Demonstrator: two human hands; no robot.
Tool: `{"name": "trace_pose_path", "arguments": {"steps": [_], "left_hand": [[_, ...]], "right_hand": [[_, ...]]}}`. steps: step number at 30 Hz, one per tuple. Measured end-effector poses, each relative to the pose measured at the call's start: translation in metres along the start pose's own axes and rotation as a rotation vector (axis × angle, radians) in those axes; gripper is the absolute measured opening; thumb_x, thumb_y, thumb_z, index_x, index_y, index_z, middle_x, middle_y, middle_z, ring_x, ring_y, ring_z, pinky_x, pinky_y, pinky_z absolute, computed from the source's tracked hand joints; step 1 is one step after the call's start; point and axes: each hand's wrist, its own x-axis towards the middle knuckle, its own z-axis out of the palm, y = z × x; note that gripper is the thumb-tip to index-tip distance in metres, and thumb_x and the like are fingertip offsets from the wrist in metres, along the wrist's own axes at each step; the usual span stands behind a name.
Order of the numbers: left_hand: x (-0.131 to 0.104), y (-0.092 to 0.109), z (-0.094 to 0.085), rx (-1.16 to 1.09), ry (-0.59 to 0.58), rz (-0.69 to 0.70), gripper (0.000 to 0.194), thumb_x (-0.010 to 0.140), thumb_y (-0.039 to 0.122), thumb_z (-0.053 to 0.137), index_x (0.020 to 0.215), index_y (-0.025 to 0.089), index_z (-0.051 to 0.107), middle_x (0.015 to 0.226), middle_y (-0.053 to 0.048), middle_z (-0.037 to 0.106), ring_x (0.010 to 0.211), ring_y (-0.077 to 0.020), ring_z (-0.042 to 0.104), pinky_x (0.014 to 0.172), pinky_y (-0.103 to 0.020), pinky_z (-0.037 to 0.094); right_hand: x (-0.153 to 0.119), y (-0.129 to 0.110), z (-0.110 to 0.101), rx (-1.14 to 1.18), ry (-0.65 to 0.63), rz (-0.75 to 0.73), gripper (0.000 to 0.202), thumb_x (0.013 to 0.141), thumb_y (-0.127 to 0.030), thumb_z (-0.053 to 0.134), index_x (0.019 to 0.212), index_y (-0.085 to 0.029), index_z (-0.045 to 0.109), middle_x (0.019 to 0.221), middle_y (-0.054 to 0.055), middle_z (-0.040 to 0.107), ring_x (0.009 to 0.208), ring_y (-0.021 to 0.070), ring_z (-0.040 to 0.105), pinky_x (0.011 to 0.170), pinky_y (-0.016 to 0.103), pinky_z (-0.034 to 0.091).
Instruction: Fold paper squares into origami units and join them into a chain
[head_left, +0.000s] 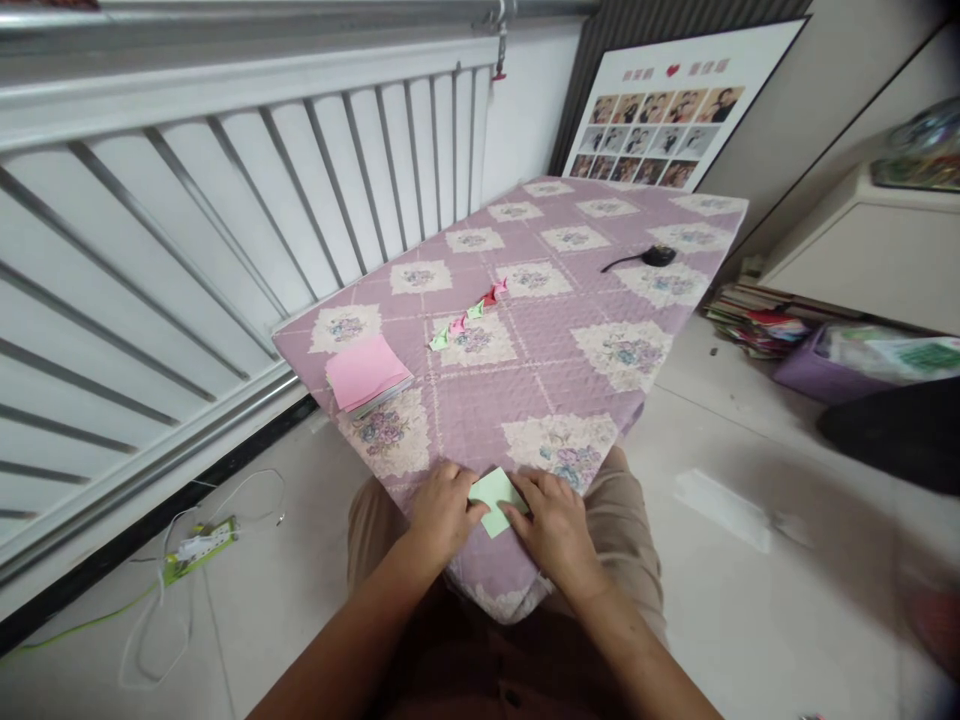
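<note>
Paper stack [369, 372] forward-left, near-right tablecloth [551, 390] apparently open

1. Your pale green paper [495, 500] looks plain and straight-edged.
2. It sits cornerwise to you, one corner pointing away, another toward your body.
3. It is at the table's near end, your left fingers [453, 470] and right fingers [541, 481] touching its sides.

All pale around my table [480, 400]
To my left, a white radiator [225, 200]; beyond the table, a photo board [652, 110]; underfoot, light floor tiles [750, 590].
</note>
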Motion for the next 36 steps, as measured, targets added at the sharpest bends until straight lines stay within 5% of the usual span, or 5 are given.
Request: {"name": "trace_pose_path", "arguments": {"steps": [15, 21, 24, 36], "left_hand": [[0.005, -0.006, 0.002, -0.021, 0.002, 0.048, 0.031, 0.082, 0.031, 0.062, 0.112, 0.027, 0.058, 0.108, -0.003, 0.057, 0.102, -0.0204, 0.054, 0.088, -0.032, 0.042], [0.004, -0.008, 0.003, -0.038, 0.02, 0.091, 0.023, 0.082, 0.028, 0.062, 0.105, 0.027, 0.059, 0.105, -0.001, 0.058, 0.098, -0.0191, 0.054, 0.085, -0.032, 0.042], [0.003, -0.009, 0.004, -0.032, 0.039, 0.102, 0.018, 0.082, 0.028, 0.063, 0.1, 0.025, 0.06, 0.103, -0.001, 0.058, 0.097, -0.0185, 0.054, 0.084, -0.031, 0.042], [0.011, -0.023, -0.003, 0.105, -0.017, 0.261, 0.017, 0.093, 0.027, 0.047, 0.091, 0.022, 0.064, 0.098, -0.001, 0.058, 0.086, -0.0149, 0.054, 0.072, -0.026, 0.042]], "right_hand": [[-0.003, 0.002, 0.006, 0.133, 0.091, -0.013, 0.028, 0.084, -0.032, 0.064, 0.112, -0.027, 0.062, 0.11, 0.004, 0.064, 0.103, 0.0235, 0.054, 0.082, 0.037, 0.032], [-0.005, 0.004, 0.011, 0.185, 0.14, -0.034, 0.007, 0.085, -0.029, 0.062, 0.087, -0.023, 0.064, 0.106, 0.003, 0.066, 0.1, 0.0224, 0.055, 0.082, 0.037, 0.029], [-0.005, 0.003, 0.011, 0.192, 0.124, -0.025, 0.011, 0.085, -0.028, 0.062, 0.075, -0.022, 0.061, 0.105, 0.003, 0.066, 0.099, 0.0219, 0.055, 0.081, 0.037, 0.029], [-0.002, 0.008, 0.002, 0.078, 0.089, -0.174, 0.012, 0.089, -0.025, 0.056, 0.08, -0.022, 0.064, 0.089, 0.004, 0.062, 0.088, 0.0207, 0.05, 0.078, 0.035, 0.03]]}}
